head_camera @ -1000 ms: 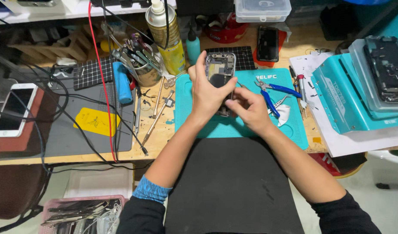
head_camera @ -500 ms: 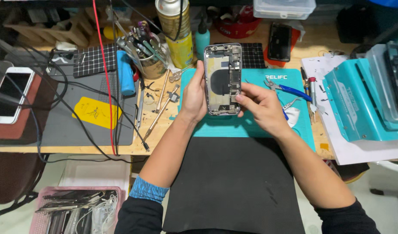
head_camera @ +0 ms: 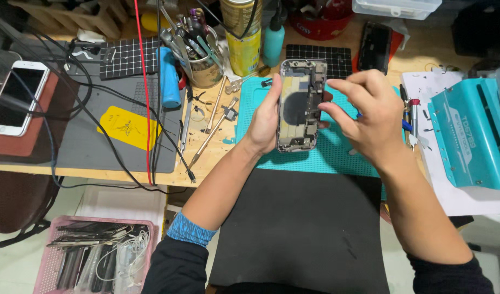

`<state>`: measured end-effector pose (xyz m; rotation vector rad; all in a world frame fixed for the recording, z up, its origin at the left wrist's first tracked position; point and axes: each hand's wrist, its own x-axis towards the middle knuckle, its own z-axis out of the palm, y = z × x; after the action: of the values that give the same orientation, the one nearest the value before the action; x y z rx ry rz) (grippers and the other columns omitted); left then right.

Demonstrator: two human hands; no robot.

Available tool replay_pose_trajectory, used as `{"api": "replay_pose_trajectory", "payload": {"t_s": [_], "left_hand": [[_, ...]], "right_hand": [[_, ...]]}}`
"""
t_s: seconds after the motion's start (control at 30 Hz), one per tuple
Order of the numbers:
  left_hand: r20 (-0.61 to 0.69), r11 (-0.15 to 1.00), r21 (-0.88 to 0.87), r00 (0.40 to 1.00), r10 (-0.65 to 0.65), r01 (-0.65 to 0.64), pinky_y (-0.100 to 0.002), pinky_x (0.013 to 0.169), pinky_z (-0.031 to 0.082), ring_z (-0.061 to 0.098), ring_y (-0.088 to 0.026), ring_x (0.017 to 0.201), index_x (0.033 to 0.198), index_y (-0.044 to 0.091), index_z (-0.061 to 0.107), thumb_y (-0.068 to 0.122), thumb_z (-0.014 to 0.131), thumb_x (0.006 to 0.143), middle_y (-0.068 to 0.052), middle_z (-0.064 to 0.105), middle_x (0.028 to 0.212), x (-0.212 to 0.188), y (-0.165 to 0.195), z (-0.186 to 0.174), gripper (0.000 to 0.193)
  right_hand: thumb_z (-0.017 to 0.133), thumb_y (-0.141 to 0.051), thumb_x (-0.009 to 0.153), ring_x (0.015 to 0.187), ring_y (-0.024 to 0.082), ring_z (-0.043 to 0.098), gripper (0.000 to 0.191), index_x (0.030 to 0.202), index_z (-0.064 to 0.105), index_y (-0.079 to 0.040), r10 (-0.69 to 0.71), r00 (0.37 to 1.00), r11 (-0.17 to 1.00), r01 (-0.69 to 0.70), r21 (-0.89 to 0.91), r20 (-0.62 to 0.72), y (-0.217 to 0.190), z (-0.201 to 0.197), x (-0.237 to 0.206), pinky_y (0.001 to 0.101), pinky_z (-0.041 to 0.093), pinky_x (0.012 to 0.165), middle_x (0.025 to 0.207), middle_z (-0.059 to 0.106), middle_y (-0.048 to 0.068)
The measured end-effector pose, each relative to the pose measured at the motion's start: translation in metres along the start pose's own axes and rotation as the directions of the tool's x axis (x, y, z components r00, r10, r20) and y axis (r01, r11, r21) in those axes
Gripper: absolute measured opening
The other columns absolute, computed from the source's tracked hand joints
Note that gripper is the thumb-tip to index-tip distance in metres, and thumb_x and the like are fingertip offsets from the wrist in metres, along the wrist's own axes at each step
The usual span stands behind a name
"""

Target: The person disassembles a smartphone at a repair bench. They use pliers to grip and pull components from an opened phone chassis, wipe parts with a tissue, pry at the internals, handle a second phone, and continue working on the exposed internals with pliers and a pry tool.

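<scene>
Steadily, left hand [head_camera: 266,122] grips the opened phone [head_camera: 300,106] upright; right hand [head_camera: 369,117], fingers pinched narrow, should work its edge gently.

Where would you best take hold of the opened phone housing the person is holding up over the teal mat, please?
Probably by its long side edges. The opened phone housing stands upright with its exposed inner parts facing up, so pinching the metal frame avoids them. The left hand already clasps the left edge; the right edge, where the right hand's fingertips touch, is the free side to come from.
</scene>
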<state>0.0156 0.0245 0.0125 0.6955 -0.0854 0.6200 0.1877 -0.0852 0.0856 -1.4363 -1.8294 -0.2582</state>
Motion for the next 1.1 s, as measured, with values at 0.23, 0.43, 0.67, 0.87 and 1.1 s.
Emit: {"api": "replay_pose_trajectory", "payload": {"t_s": [0.23,0.43,0.67,0.87,1.1], "left_hand": [[0.037,0.999,0.017,0.998,-0.047,0.046,-0.047,0.095,0.063,0.07,-0.03,0.113,0.149,0.001,0.049,0.054,0.017,0.118,-0.017,0.065,0.131,-0.003,-0.006,-0.001,0.069],[0.014,0.995,0.047,0.996,-0.084,0.083,-0.047,0.095,0.063,0.069,-0.03,0.115,0.147,0.0,0.051,0.053,0.017,0.117,-0.016,0.066,0.13,-0.005,-0.006,0.002,0.069],[0.008,0.978,0.198,0.998,-0.064,0.062,-0.048,0.097,0.061,0.067,-0.032,0.118,0.145,-0.007,0.048,0.019,0.048,0.109,-0.023,0.063,0.134,-0.007,0.005,0.014,0.045],[-0.022,0.947,0.32,0.999,0.028,-0.02,-0.048,0.1,0.061,0.067,-0.03,0.12,0.141,-0.01,0.051,0.001,0.052,0.099,-0.022,0.064,0.132,-0.007,0.0,0.018,0.043],[-0.019,0.903,0.421,0.995,0.1,-0.083,-0.044,0.102,0.061,0.068,-0.028,0.118,0.141,-0.008,0.051,-0.002,0.05,0.1,-0.019,0.065,0.128,-0.007,-0.007,0.016,0.041]], "right_hand": [[0.089,-0.01,0.089,0.09,0.028,0.061,0.031,0.115,0.073,-0.003,-0.175,0.982,0.981,0.18,-0.072,0.073,-0.004,-0.003,0.011,0.0389,0.051,0.076,0.102,0.067,0.009],[0.085,-0.002,0.094,0.083,0.028,0.064,0.022,0.112,0.072,0.0,-0.274,0.961,0.945,0.277,-0.173,0.042,-0.002,-0.003,0.008,0.0374,0.052,0.071,0.099,0.069,0.011],[0.055,-0.003,0.097,0.087,0.018,0.072,0.014,0.107,0.064,0.001,0.615,0.789,0.395,-0.308,0.865,0.0,-0.005,-0.003,-0.01,0.037,0.058,0.088,0.091,0.07,0.01],[0.049,-0.004,0.112,0.076,0.021,0.065,0.018,0.101,0.059,0.005,0.374,0.925,0.179,-0.145,0.973,0.069,0.003,-0.01,-0.026,0.0593,0.046,0.117,0.084,0.065,0.018],[0.049,-0.004,0.111,0.076,0.022,0.064,0.017,0.1,0.059,0.004,0.328,0.943,0.228,-0.141,0.963,0.06,-0.001,0.002,-0.027,0.06,0.042,0.121,0.082,0.064,0.017]]}}
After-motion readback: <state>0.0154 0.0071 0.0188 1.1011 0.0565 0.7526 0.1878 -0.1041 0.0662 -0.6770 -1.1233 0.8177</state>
